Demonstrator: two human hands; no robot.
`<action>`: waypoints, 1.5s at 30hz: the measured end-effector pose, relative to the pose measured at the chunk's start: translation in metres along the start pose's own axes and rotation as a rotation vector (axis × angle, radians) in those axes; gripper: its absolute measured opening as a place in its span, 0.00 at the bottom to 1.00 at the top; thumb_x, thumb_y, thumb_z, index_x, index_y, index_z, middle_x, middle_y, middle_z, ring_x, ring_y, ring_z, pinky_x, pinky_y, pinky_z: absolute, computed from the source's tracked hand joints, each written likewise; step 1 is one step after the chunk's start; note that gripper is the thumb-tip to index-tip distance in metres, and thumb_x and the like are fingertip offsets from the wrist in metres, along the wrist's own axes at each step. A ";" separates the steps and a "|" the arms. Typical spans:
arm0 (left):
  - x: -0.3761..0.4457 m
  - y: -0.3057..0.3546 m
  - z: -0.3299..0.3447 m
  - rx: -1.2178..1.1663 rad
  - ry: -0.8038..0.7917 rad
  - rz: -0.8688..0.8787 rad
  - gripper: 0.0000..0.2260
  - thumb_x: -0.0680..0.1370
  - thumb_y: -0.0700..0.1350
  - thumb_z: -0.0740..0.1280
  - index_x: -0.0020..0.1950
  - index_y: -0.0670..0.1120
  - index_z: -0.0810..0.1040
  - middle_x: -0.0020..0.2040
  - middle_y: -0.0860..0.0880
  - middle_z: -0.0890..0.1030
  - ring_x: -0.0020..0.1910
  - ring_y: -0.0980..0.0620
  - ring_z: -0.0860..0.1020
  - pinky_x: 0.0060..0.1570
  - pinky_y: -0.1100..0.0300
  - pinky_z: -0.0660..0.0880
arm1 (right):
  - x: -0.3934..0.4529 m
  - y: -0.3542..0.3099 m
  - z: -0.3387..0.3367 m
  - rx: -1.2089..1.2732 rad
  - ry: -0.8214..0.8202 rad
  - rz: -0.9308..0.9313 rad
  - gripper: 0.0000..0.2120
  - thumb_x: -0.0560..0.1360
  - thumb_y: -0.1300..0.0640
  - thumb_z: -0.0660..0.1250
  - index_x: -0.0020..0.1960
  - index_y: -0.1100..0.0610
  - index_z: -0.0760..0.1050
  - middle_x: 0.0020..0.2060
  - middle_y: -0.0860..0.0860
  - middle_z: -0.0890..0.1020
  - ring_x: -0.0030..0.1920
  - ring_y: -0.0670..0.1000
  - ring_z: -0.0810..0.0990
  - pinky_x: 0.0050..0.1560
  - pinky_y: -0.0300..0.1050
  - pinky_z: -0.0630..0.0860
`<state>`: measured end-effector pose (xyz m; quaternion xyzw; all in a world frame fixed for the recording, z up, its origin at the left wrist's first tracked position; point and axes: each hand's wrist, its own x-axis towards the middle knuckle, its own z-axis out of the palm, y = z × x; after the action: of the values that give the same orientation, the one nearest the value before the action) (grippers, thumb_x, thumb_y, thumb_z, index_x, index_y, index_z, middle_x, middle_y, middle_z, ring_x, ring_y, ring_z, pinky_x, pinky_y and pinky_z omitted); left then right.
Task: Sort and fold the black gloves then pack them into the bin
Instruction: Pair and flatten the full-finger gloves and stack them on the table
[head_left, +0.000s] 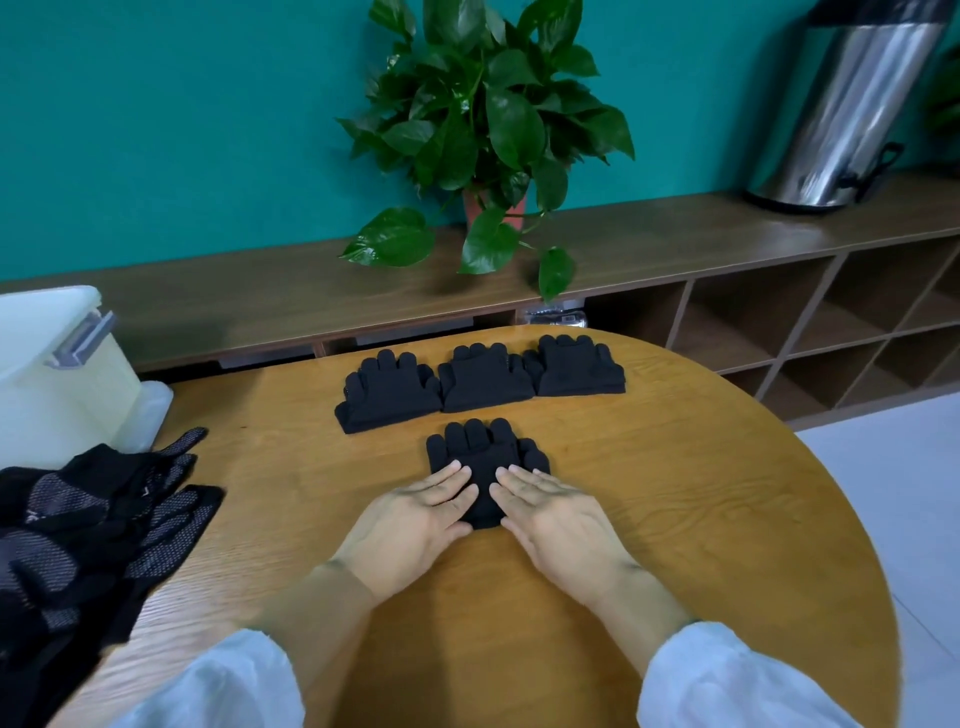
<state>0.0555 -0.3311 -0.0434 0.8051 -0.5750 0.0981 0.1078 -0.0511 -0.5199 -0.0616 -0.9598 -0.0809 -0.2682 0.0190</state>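
A folded black glove bundle (480, 457) lies at the middle of the round wooden table (675, 493). My left hand (410, 525) and my right hand (556, 519) rest flat on its near edge, fingers extended and pressing down. Three folded glove bundles stand in a row behind it: the left bundle (387, 392), the middle bundle (485, 379) and the right bundle (576, 366). A loose pile of black gloves with dotted palms (88, 535) lies at the table's left edge. The translucent white bin (52, 374) stands at the far left.
A potted green plant (483, 119) and a steel urn (847, 104) stand on the long wooden shelf unit (727, 244) behind the table. Open cubbies fill its right side. Pale floor shows to the right of the table.
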 end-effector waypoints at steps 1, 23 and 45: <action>0.006 0.004 0.003 -0.010 0.003 0.007 0.22 0.77 0.53 0.58 0.59 0.43 0.83 0.62 0.46 0.81 0.64 0.51 0.77 0.52 0.58 0.80 | -0.003 0.006 -0.002 -0.007 0.008 0.012 0.21 0.62 0.56 0.82 0.54 0.56 0.84 0.53 0.52 0.85 0.54 0.48 0.84 0.54 0.44 0.80; 0.157 0.075 0.055 -0.106 -0.154 0.009 0.22 0.85 0.51 0.53 0.79 0.48 0.58 0.80 0.52 0.53 0.78 0.60 0.46 0.76 0.62 0.54 | -0.063 0.137 -0.019 -0.118 0.094 0.297 0.21 0.64 0.69 0.78 0.57 0.61 0.82 0.56 0.56 0.83 0.57 0.53 0.82 0.58 0.52 0.79; -0.060 0.046 -0.066 0.078 -0.073 -0.364 0.24 0.85 0.54 0.50 0.80 0.47 0.54 0.80 0.52 0.57 0.78 0.58 0.51 0.75 0.63 0.50 | 0.010 -0.026 -0.048 -0.147 0.104 0.003 0.21 0.61 0.61 0.81 0.53 0.63 0.84 0.49 0.57 0.85 0.49 0.53 0.85 0.53 0.50 0.80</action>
<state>-0.0094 -0.2729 0.0058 0.9023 -0.4193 0.0700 0.0713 -0.0717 -0.4963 -0.0157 -0.9434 -0.0583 -0.3230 -0.0468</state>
